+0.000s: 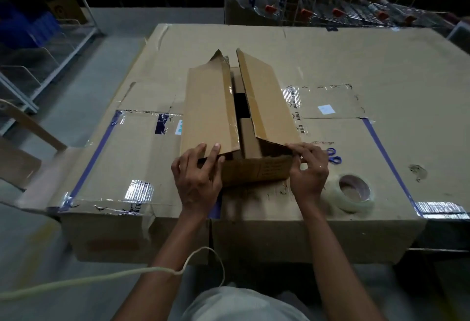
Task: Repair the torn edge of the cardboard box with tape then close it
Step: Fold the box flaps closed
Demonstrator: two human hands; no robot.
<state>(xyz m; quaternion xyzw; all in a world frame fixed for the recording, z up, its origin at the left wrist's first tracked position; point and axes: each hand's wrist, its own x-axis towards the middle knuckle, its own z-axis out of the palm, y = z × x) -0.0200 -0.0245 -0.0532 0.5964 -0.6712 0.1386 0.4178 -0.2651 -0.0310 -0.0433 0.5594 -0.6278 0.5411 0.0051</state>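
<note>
cardboard box [236, 122] mid-worktop [381, 66], flaps ajar | left hand [197, 175] clamped on its near-left corner | right hand [309, 168] pinching near-right flap edge | tape roll [354, 192] just right of right hand

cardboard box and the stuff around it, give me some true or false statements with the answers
1. The two long top flaps of the cardboard box are standing apart, with a gap between them. True.
2. The left hand holds the tape roll. False: the tape roll lies on the work surface to the right of the box, and the left hand is on the box's near left corner.
3. Blue-handled scissors lie just past the right hand. True.
4. The right hand is resting flat on the table, off the box. False: its fingers pinch the near right corner of the box.
5. The box is taped shut. False: it is open.
</note>
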